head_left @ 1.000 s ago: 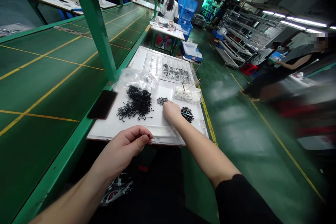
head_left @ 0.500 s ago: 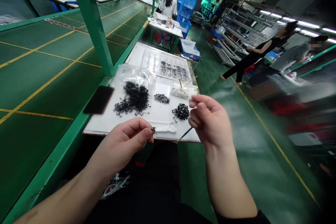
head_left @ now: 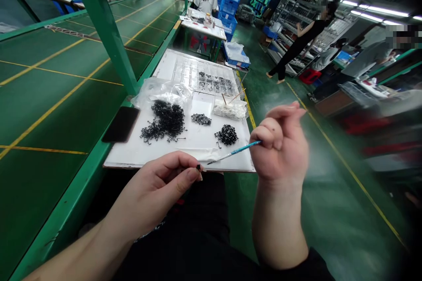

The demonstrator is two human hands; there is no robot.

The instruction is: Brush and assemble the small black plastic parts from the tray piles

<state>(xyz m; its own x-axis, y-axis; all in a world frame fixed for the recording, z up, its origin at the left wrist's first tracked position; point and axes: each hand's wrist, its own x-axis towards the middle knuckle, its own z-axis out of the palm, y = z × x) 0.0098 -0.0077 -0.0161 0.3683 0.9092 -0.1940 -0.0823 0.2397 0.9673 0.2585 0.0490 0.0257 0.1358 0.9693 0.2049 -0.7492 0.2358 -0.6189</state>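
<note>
View from the head camera, left to right. A black phone [head_left: 120,124] lies on the green table [head_left: 49,96], just beside a white board [head_left: 132,156]. The board carries a large heap [head_left: 164,120] of black parts, a small heap [head_left: 201,119] and a denser heap [head_left: 227,134]. The left hand [head_left: 154,191], at the board's near edge, has thumb and forefinger pinched together on a small black part [head_left: 198,167]. The tip of the brush [head_left: 235,152] lies just beside that part. Its blue handle is clamped in the curled fingers of the raised right hand [head_left: 280,147].
</note>
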